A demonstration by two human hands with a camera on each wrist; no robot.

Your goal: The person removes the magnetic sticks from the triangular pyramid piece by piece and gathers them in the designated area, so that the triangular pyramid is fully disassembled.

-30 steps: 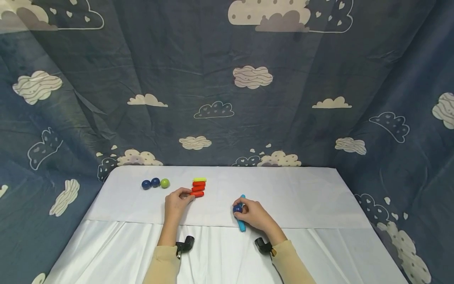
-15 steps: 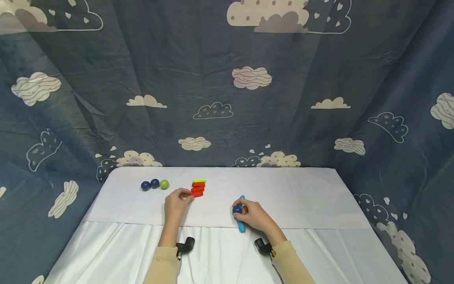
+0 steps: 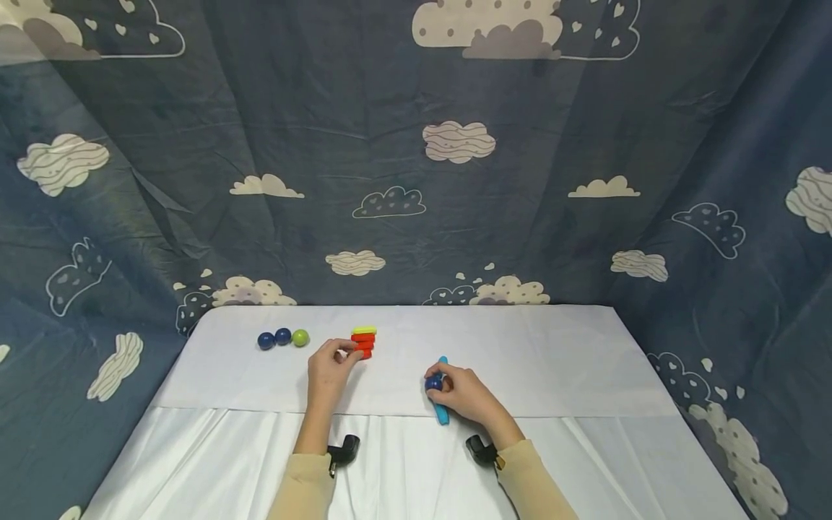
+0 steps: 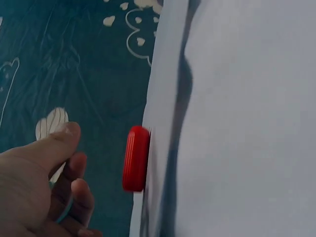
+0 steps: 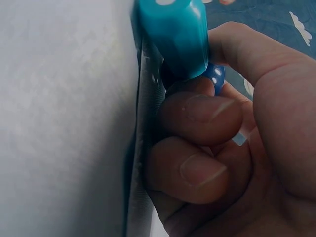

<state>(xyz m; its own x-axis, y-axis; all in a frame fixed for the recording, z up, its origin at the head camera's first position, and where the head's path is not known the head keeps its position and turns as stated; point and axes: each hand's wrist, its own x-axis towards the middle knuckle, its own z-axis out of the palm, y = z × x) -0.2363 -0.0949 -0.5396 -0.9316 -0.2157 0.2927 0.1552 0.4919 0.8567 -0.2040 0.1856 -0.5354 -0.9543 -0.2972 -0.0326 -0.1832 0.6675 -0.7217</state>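
My left hand (image 3: 329, 367) is beside a stack-like row of short red rods (image 3: 364, 337), its fingertips overlapping the front ones in the head view. In the left wrist view its loosely bent fingers (image 4: 83, 200) hold nothing, and a gap separates them from a ridged red rod (image 4: 136, 159). A yellow rod (image 3: 365, 330) lies at the row's far end. My right hand (image 3: 465, 392) grips a dark blue ball (image 3: 433, 382) between thumb and fingers. A light-blue rod (image 3: 442, 414) lies along the ball, partly hidden by that hand; its thick end (image 5: 178, 34) shows up close in the right wrist view.
Two more dark blue balls (image 3: 266, 341) and a green ball (image 3: 300, 337) sit in a line at the left of the white-covered table (image 3: 539, 361). A dark curtain with clouds (image 3: 312, 130) rises behind the table's far edge.
My left hand has shifted slightly right, over the front red rods, and the front red rod now sits closer to the others. My right hand stays put with the ball.
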